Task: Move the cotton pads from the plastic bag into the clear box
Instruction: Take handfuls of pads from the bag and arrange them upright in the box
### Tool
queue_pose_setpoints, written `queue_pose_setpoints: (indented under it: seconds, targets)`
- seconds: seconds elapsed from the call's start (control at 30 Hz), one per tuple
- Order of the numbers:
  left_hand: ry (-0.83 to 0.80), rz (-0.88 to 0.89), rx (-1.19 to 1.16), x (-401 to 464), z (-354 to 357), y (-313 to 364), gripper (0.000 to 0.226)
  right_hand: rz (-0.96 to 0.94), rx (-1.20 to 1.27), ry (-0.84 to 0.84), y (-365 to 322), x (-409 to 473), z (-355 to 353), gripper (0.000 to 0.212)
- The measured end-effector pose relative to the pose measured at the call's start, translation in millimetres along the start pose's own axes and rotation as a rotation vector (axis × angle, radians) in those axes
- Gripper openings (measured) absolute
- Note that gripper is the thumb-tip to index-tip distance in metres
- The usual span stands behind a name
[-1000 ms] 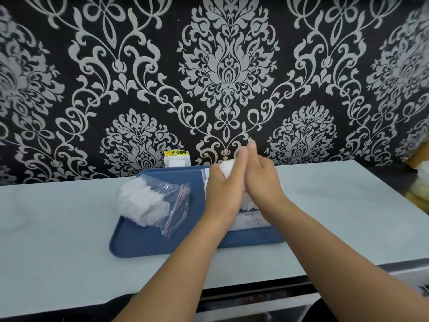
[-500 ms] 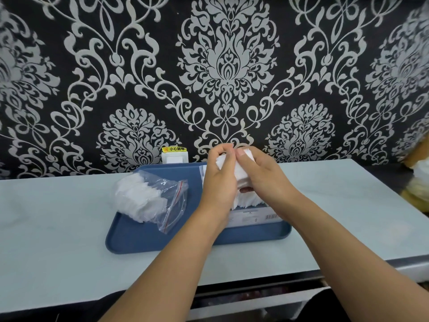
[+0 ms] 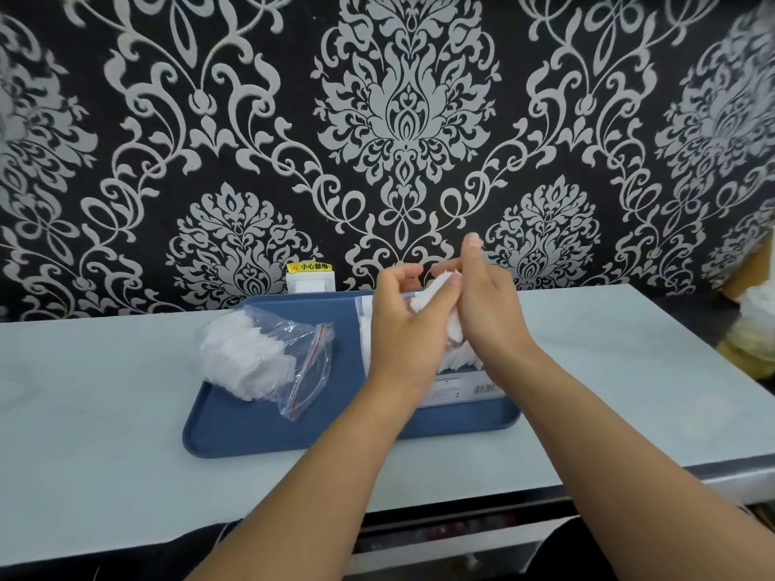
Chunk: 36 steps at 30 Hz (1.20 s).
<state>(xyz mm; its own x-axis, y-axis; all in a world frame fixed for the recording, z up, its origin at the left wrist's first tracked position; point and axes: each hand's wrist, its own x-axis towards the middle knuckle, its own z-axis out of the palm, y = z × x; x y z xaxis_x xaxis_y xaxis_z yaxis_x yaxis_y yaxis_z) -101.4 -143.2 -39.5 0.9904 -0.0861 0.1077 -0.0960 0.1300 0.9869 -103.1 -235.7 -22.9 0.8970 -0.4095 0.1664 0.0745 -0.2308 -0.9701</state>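
While both sets of fingers (image 3: 436, 295) work together above the blue tray, a small white bunch of cotton pads (image 3: 436, 306) sits squeezed between them. The left hand (image 3: 409, 329) curls its thumb and fingers against the bunch from one side; the right hand (image 3: 488, 316) closes on it from the other, one finger sticking straight up, free of the load. So both hands are clamped on pads, none spread loose.

Right beneath them, the clear plastic box (image 3: 457, 383) with a white barcode label on its front shows a row of pads already standing inside, though the hands hide most of it. Best play here, I'd say: keep the bunch squared, lower it edge-first beside the standing row, and let go only once it is seated, so nothing fans out.

On the blue rectangular plastic tray (image 3: 268, 434), well left of the box, lies the clear zip plastic bag (image 3: 268, 356) with its red seal line, more pads inside.

Count: two hands, one bag, one box, one tray, all on one pale table (image 3: 105, 434). The pads are too many and too packed to count.
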Motion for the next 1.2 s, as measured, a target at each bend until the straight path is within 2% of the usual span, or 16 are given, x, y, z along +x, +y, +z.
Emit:
queue_pose_setpoints:
  seconds: [0.07,0.13,0.23,0.3,0.4,0.53,0.6,0.73,0.9,1.0,1.07,1.2]
  targets:
    - [-0.058,-0.049,0.121,6.5,-14.1,2.3,0.033,-0.009,-0.025,-0.02,0.6,4.9,-2.0,0.061]
    - [-0.144,-0.084,0.171,6.7,-24.0,3.6,0.034,0.046,0.049,0.015,0.0,7.0,0.6,0.055]
    - [-0.024,-0.028,0.072,2.4,-25.8,5.1,0.037,0.265,0.427,0.04,-6.5,1.5,7.5,0.062]
    - [-0.016,-0.005,0.055,0.6,-22.5,7.1,0.048,0.326,0.54,-0.1,-9.3,-4.7,13.0,0.072]
    - [-0.065,-0.066,-0.023,-0.2,-17.5,7.8,0.044,0.292,0.466,-0.206,-11.0,-11.2,23.7,0.074]
    - [-0.024,-0.069,-0.112,0.2,-17.0,9.0,0.061,0.172,0.237,-0.176,-17.4,-13.3,29.2,0.073]
    - [-0.022,-0.047,-0.097,0.3,-18.4,9.5,0.066,0.109,0.183,-0.092,-20.4,-15.5,27.9,0.077]
    - [-0.073,-0.018,-0.053,-1.8,-17.1,10.0,0.07,0.054,0.186,0.132,-22.0,-16.4,29.3,0.075]
    - [-0.176,-0.009,-0.028,-3.3,-18.1,9.9,0.07,0.142,0.281,-0.067,-15.6,-13.3,33.9,0.089]
    - [-0.223,0.007,0.038,-1.1,-24.6,7.9,0.078,0.162,0.409,-0.14,-14.6,-11.1,31.1,0.085]
    - [-0.218,0.061,0.098,-0.8,-25.0,6.9,0.079,0.168,0.46,-0.11,-16.7,-10.6,29.1,0.081]
    - [-0.055,0.153,0.096,2.4,-23.8,5.5,0.07,0.136,0.445,-0.003,-20.7,-7.5,24.6,0.075]
